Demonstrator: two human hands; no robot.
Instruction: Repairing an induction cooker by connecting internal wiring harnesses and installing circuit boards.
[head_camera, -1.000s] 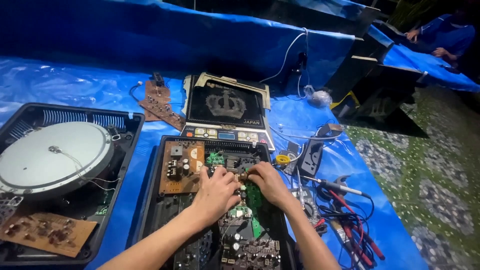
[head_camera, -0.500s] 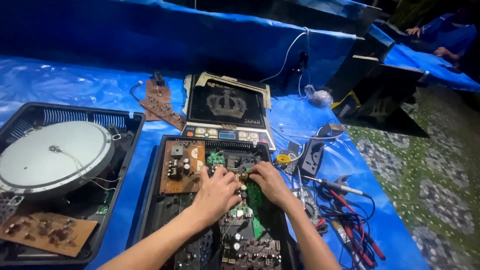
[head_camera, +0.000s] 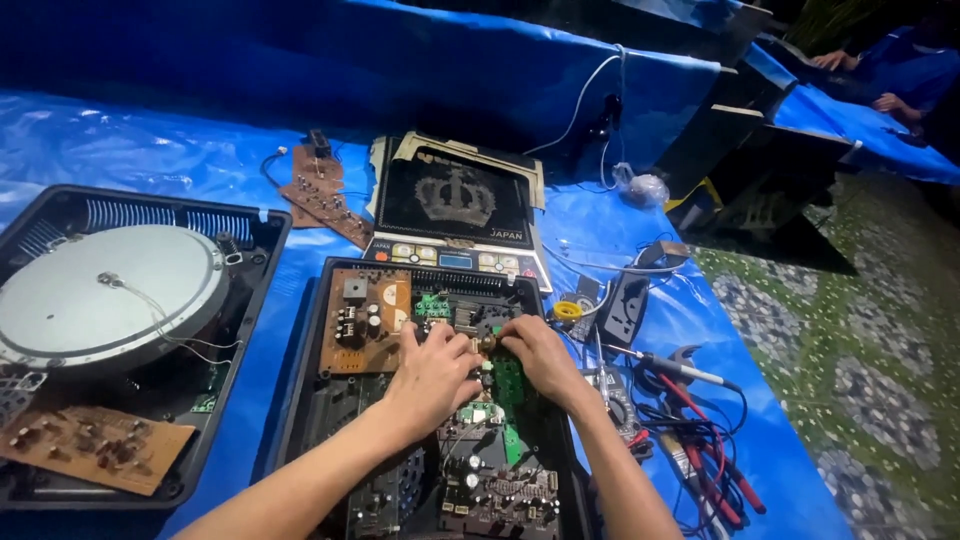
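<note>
An opened black casing (head_camera: 310, 400) lies flat on the blue sheet, lid off. Inside sit a brown board (head_camera: 362, 322) at upper left and green boards (head_camera: 508, 385) mid-right. A small brass-coloured part (head_camera: 487, 344) stands at its centre.

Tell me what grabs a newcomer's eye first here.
Both bare hands, left hand and right hand, meet over the circuit boards in the opened black appliance case at centre. At left, a big round silver coil disc sits in another open case. Everything lies on a bright blue plastic sheet.
</note>
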